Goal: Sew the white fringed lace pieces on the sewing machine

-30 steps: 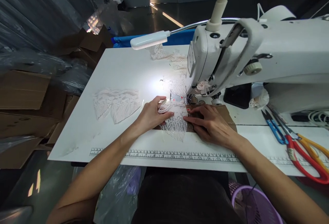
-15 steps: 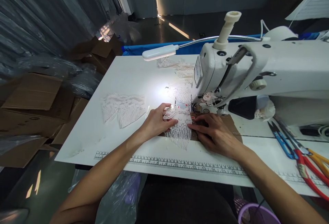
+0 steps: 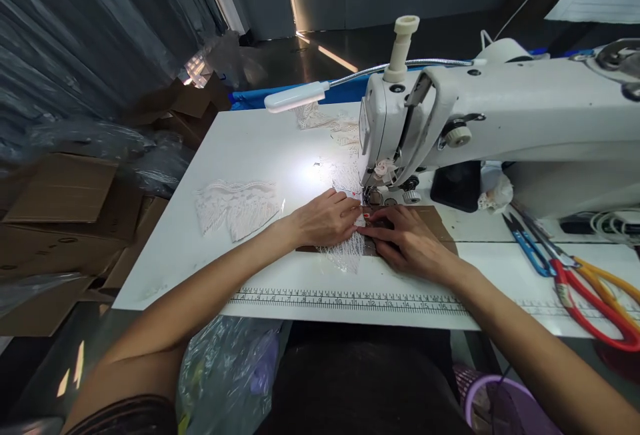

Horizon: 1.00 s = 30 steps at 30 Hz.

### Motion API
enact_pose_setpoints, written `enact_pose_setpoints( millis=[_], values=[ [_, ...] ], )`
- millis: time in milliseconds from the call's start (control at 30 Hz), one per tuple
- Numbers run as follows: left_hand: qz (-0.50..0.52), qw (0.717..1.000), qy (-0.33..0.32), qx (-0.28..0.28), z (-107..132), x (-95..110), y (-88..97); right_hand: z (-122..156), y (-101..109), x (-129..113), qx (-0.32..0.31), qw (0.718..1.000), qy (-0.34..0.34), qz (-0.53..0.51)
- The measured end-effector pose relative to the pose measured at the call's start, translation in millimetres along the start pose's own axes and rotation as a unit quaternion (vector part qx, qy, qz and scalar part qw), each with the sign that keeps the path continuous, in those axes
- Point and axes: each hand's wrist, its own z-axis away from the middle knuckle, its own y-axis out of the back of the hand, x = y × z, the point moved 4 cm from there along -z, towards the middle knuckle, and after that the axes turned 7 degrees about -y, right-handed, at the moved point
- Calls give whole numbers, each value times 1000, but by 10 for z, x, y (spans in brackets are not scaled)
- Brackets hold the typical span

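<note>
My left hand (image 3: 326, 220) lies flat, fingers together, on a piece of white lace (image 3: 347, 252) just in front of the presser foot (image 3: 369, 196) of a white sewing machine (image 3: 480, 118). Flat on a brown card (image 3: 437, 225) beside the lace rests my right hand (image 3: 407, 240), its fingertips touching the lace edge near the needle. Both hands press the lace down onto the white table (image 3: 250, 155). More lace (image 3: 345, 172) trails behind the foot under the lamp light.
A loose lace piece (image 3: 236, 206) lies to the left. A gooseneck lamp (image 3: 297, 96) hangs over the table. Blue snips (image 3: 526, 247) and red and orange scissors (image 3: 595, 295) lie at right. A printed ruler (image 3: 350, 300) runs along the front edge. Cardboard boxes (image 3: 60, 208) stand left, a purple basket (image 3: 500, 402) below.
My left hand has slid right and forward over the lace toward the presser foot, and less lace shows in front. My right hand stays on the brown card. The view shifted.
</note>
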Motion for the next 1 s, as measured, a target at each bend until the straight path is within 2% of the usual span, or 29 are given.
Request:
enact_pose_setpoints(
  millis=[100,267,500,1000],
  values=[
    [-4,1000,9,-21,17,-36,-61,4,-8,6,0,1000,2,7],
    [-30,999,39,-18,73,22,-52,7,-3,-11,10,1000,9,14],
    [-26,997,67,-36,-22,-5,-71,-10,-28,34,50,999,19,9],
    [43,993,111,22,24,-47,-162,-29,-17,77,62,997,5,-40]
  ],
)
